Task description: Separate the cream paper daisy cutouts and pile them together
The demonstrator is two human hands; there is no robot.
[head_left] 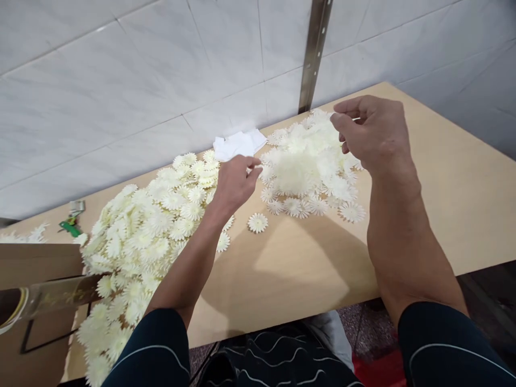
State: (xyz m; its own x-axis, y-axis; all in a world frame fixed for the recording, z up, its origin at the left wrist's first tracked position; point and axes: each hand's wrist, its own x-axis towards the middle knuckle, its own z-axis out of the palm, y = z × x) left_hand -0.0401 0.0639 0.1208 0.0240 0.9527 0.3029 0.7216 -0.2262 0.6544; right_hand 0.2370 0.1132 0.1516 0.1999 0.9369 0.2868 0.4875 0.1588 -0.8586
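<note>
My left hand (237, 181) hovers beside the right edge of a large heap of cream-white artificial flower heads (149, 226), thumb and forefinger slightly apart with nothing visible between them. To the right, my right hand (377, 131) is raised above the right side of a second pile of white flower heads (318, 145). Its fingers are curled, with a small gap at the thumb tip, and no object shows there. Between the hands, a blurred clump of pale petals (296, 173) appears in motion over the second pile. One single flower head (257, 222) lies apart on the table.
The wooden table (282, 290) stands against a tiled wall with a metal upright (316, 54). White cloth or paper (239, 145) lies at the back. At left are a green-handled tool (71, 226), a cardboard box (40, 263) and a roll of clear tape (16, 306).
</note>
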